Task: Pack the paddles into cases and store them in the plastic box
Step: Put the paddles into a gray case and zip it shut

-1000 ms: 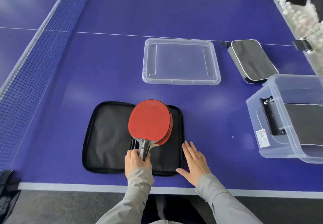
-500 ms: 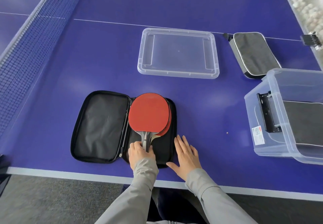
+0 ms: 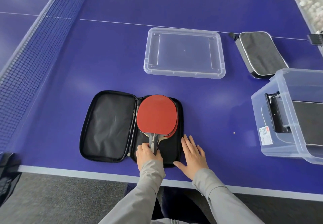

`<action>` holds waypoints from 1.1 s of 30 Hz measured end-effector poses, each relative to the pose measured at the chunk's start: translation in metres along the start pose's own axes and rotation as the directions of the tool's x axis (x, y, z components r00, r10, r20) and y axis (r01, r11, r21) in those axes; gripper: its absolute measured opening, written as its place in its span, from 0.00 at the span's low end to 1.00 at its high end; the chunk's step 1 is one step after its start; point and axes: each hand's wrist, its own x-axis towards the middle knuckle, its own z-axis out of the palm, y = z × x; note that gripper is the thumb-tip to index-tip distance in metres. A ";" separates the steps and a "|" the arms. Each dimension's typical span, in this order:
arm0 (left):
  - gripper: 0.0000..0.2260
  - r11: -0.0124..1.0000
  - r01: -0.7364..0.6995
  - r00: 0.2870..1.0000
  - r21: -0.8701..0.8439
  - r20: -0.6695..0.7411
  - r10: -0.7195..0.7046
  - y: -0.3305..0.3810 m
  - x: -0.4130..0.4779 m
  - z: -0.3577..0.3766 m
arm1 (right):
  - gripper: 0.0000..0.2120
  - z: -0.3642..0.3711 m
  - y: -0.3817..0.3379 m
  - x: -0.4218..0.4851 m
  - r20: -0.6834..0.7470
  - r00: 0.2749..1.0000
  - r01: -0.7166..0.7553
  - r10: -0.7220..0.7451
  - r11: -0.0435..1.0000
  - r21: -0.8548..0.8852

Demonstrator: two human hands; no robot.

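A black paddle case [image 3: 108, 125] lies unzipped and spread flat near the table's front edge. Two red paddles [image 3: 156, 115] are stacked in its right half, the lower one peeking out at the right. My left hand [image 3: 148, 155] grips the handle of the top paddle. My right hand [image 3: 193, 153] lies flat, fingers straight, on the table against the case's right edge. The clear plastic box [image 3: 262, 111] stands at the right with a black case inside. A closed grey case [image 3: 260, 54] lies behind it.
The box's clear lid [image 3: 184, 52] lies upside down mid-table. The blue net [image 3: 26, 62] runs along the left. White balls [image 3: 312, 5] fill a tray at the far right beside a black clamp [image 3: 316, 39]. A dark bag [image 3: 7, 174] sits below the table's left corner.
The paddles have slid down and settled squarely into the case's right half. My left hand kept hold of the handle; my right hand stayed flat beside the case.
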 end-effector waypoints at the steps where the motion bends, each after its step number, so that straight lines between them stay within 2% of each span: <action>1: 0.15 1.000 -0.001 1.000 0.001 0.005 0.001 -0.001 0.000 -0.001 | 0.42 0.000 -0.001 0.000 0.003 1.000 -0.004 0.004 1.000 0.000; 7: 0.18 0.999 0.018 0.999 -0.029 0.032 -0.017 0.000 -0.001 -0.004 | 0.42 -0.002 -0.004 0.001 0.003 1.000 -0.018 0.018 1.000 0.010; 12: 0.21 0.967 0.023 0.998 -0.255 0.059 -0.008 -0.004 0.002 -0.022 | 0.42 -0.004 -0.002 -0.001 0.003 1.000 -0.010 0.010 1.000 0.011; 14: 0.20 0.957 -0.049 0.998 -0.287 -0.061 0.033 -0.018 0.012 -0.041 | 0.42 -0.004 -0.002 -0.001 0.010 1.000 -0.005 0.004 0.999 0.035; 16: 0.20 0.974 -0.089 0.969 -0.206 -0.244 0.037 -0.037 0.027 -0.066 | 0.42 -0.005 -0.002 0.000 0.014 1.000 -0.008 0.007 0.998 0.062; 18: 0.23 0.988 -0.007 0.923 -0.152 -0.382 -0.052 -0.060 0.044 -0.092 | 0.42 -0.005 -0.003 0.000 0.016 1.000 -0.017 0.016 0.997 0.072; 20: 0.27 0.980 0.131 0.891 -0.148 -0.417 -0.182 -0.082 0.060 -0.115 | 0.42 -0.005 -0.006 0.000 0.020 0.999 -0.030 0.029 0.996 0.079; 22: 0.31 0.952 0.258 0.877 -0.165 -0.374 -0.303 -0.101 0.075 -0.134 | 0.42 -0.004 -0.009 0.000 0.018 0.999 -0.045 0.043 0.995 0.092; 24: 0.29 0.927 0.334 0.880 -0.172 -0.295 -0.372 -0.117 0.084 -0.144 | 0.42 -0.004 -0.011 0.000 0.020 0.998 -0.057 0.055 0.993 0.105; 28: 0.17 0.936 0.283 0.927 -0.210 -0.191 -0.324 -0.134 0.097 -0.147 | 0.42 -0.004 -0.013 0.001 0.028 0.997 -0.080 0.077 0.991 0.112; 33: 0.16 0.901 0.225 0.951 -0.370 -0.119 -0.286 -0.141 0.097 -0.150 | 0.42 0.000 -0.028 0.000 0.011 0.985 -0.171 0.171 0.977 0.129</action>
